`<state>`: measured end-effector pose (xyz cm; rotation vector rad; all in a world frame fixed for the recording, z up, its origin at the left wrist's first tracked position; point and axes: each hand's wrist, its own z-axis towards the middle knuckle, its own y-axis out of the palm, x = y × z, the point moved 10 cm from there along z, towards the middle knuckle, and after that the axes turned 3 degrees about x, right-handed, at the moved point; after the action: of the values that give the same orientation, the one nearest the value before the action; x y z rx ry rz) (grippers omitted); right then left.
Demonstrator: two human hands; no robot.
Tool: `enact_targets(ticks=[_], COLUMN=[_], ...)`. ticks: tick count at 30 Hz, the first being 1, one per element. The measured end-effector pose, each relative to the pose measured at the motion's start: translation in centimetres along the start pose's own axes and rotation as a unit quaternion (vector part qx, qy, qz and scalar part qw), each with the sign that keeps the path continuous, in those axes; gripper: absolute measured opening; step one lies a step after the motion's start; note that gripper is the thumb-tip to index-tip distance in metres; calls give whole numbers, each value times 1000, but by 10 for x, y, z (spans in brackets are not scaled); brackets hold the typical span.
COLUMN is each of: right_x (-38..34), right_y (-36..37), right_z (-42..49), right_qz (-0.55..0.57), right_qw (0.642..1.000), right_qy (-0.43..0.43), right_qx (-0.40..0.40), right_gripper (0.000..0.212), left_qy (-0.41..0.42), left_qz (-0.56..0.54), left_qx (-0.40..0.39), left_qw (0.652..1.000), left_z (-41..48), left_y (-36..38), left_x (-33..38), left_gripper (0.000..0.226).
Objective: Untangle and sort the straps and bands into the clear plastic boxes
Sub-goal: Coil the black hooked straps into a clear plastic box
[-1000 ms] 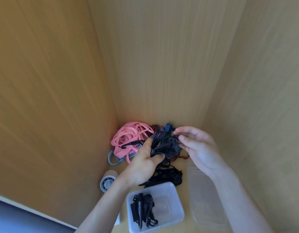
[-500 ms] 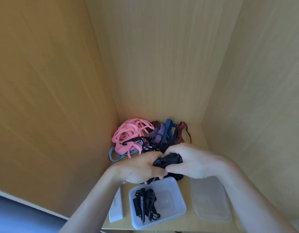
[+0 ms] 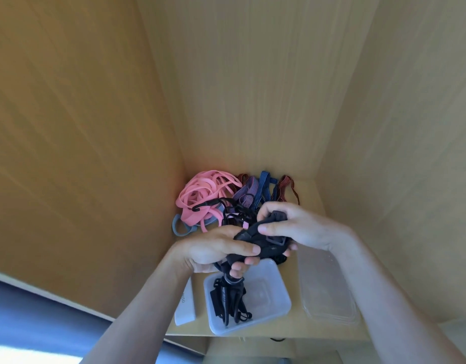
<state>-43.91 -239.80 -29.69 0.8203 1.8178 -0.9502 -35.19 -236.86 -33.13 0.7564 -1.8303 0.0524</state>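
Observation:
Both hands hold a bunch of black straps just above the shelf. My left hand grips its lower end, fingers curled underneath. My right hand grips its upper end with the thumb on top. Right below them stands a clear plastic box with several black straps inside. A second clear box lies to the right. In the back corner sits a tangle of pink bands, purple, blue and red striped bands, and a grey band.
The work takes place inside a wooden cabinet with walls close on the left, back and right. A white flat object lies at the shelf's front edge, left of the box. Thin black cords trail from the pile.
Both hands drew the black strap bunch away from the pile toward the front, over the clear box. The striped bands behind are now uncovered.

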Motion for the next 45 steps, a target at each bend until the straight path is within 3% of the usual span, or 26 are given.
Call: enact_targets(ticks=[4,8,11,13,17,21,25,29,34,38,45], right_x=[8,11,10,4,-26,-42,-38,-33,-28,-29,-33], right_y=[0,-3,-9,-13,-17,0,13,25,21,24,47], right_z=[5,9,12,13,2,-10,-18,-22,-25,-31,-26], right_qz=[53,83,48,-9,-122,-143,-117,-59,-32,-42,-48], right_qw=[998,993,988,983,946,910,883,889,864,849,857], right_qy=[2,-4,-12,-39,-108,-176,-202,-209,-197,-188,-228], right_qx=[38,87,145,181,281,347,408,402,461,492,459], right_gripper=[12,19,27,21,7,20,38,51,43,48,46], left_qy=[20,60,80,86,105,136,149,166,185,214,170], left_qz=[-143,-198,-206,-206,-207,-249,-290,-286,-329,-334,-288], left_qx=[3,44,119,167,220,269,248,231,211,284,386], left_qw=[990,977,968,960,947,921,912,915,901,873,860], left_z=[4,6,7,8,8,5,5,2,0,-7,-7], left_y=[0,-8,-20,-27,-31,-38,-36,-37,-39,-42,-60], left_x=[-7,-5,-6,-7,0,10,15,21,26,33,23], left_gripper=[25,20,18,18,6,13,34,44,57,39,52])
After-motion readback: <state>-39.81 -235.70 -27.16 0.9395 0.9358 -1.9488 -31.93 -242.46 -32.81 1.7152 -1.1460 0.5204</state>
